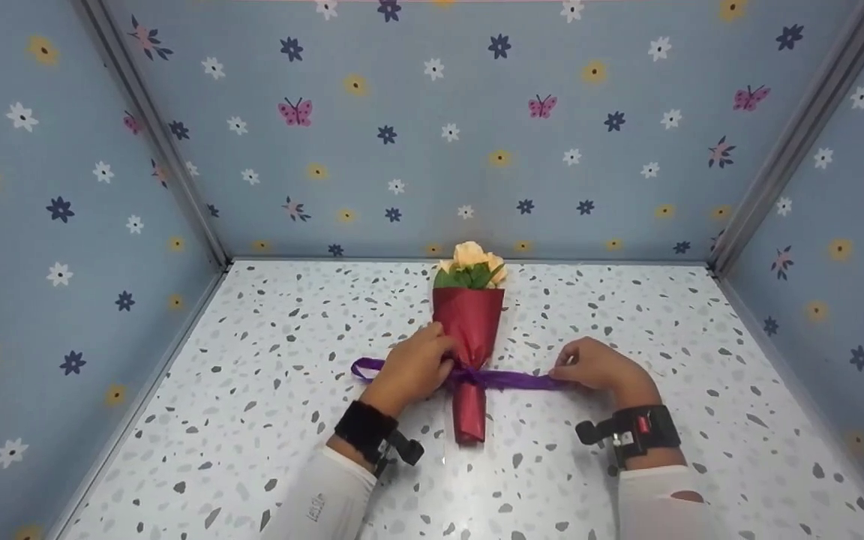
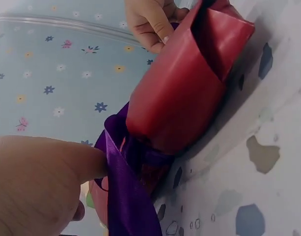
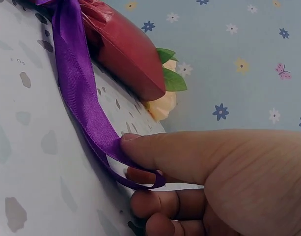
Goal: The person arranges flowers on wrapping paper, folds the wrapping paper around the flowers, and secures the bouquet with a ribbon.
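A bouquet of peach flowers (image 1: pixel 469 255) with green leaves lies in red wrapping paper (image 1: pixel 469 315), flowers toward the back wall. Round the narrow waist of the wrapping runs a purple ribbon (image 1: pixel 522 380). At the waist my left hand (image 1: pixel 413 364) pinches the ribbon, its thumb (image 2: pixel 81 160) against the band; the other fingertips are mostly hidden. A ribbon loop (image 1: pixel 363 367) sticks out to the left behind that hand. Over on the right, my right hand (image 1: pixel 601 365) pinches the ribbon's other end between thumb (image 3: pixel 145 147) and forefinger, with the band stretched from the bouquet.
The white speckled tabletop (image 1: pixel 289 322) spreads round the bouquet. Blue panels with flowers and butterflies (image 1: pixel 469 135) stand at the back and both sides, joined by grey metal posts (image 1: pixel 169 150). Both wrists wear black camera straps (image 1: pixel 646 431).
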Available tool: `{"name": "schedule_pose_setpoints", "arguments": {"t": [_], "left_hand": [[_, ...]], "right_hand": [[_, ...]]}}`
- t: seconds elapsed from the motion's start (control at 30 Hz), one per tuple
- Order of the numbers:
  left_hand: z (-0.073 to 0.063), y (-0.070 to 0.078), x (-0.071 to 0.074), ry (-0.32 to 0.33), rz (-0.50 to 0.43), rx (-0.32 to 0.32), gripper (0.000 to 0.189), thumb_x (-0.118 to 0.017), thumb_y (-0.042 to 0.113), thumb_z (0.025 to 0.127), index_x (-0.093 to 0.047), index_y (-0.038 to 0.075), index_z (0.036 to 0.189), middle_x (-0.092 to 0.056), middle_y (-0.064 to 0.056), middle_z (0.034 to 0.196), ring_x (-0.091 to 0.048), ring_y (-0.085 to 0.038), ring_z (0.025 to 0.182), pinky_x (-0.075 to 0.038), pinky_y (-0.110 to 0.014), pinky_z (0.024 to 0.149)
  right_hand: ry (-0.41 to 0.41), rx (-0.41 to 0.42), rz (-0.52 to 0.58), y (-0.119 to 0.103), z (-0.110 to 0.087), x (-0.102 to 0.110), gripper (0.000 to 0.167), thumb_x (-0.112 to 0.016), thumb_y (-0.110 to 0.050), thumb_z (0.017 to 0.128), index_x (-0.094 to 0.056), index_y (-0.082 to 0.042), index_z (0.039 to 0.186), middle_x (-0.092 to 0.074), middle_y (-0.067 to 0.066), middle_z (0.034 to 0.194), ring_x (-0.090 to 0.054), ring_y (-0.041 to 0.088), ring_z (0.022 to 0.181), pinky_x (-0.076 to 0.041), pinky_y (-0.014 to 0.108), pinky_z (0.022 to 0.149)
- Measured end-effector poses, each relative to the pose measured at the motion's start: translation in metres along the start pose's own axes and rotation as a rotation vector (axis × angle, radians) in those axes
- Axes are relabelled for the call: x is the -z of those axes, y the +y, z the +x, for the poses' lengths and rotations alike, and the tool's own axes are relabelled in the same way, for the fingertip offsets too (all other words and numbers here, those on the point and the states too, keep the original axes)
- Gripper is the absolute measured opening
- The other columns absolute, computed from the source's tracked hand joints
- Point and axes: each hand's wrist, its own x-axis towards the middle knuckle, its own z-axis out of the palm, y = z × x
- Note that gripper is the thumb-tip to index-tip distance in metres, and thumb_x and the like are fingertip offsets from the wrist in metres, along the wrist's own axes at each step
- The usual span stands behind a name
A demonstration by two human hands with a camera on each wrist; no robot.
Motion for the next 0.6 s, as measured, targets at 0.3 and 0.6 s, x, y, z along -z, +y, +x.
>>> {"name": "schedule_pose_setpoints", "arguments": {"t": [0.3, 0.6], "left_hand": [[-0.007, -0.025, 0.022, -0.013, -0.065, 0.38, 0.01, -0.077, 0.02, 0.101, -0.073, 0.011, 0.096, -0.075, -0.005, 0.094, -0.071, -0.027, 0.084, -0.061, -0.047, 0.079], [-0.017, -0.046, 0.038, -0.141, -0.064, 0.605, 0.015, -0.082, 0.023, 0.094, -0.075, 0.01, 0.092, -0.077, -0.006, 0.091, -0.071, -0.027, 0.082, -0.058, -0.047, 0.078]], "right_hand": [[0.009, -0.008, -0.023, -0.002, 0.0, 0.001, 0.024, -0.083, -0.035, 0.1, -0.083, -0.012, 0.1, -0.077, 0.001, 0.083, -0.063, 0.015, 0.074, -0.051, 0.03, 0.068], [0.002, -0.008, -0.02, 0.004, 0.001, 0.001, 0.023, -0.082, -0.035, 0.102, -0.081, -0.012, 0.101, -0.077, 0.002, 0.085, -0.067, 0.016, 0.075, -0.054, 0.03, 0.068]]}}
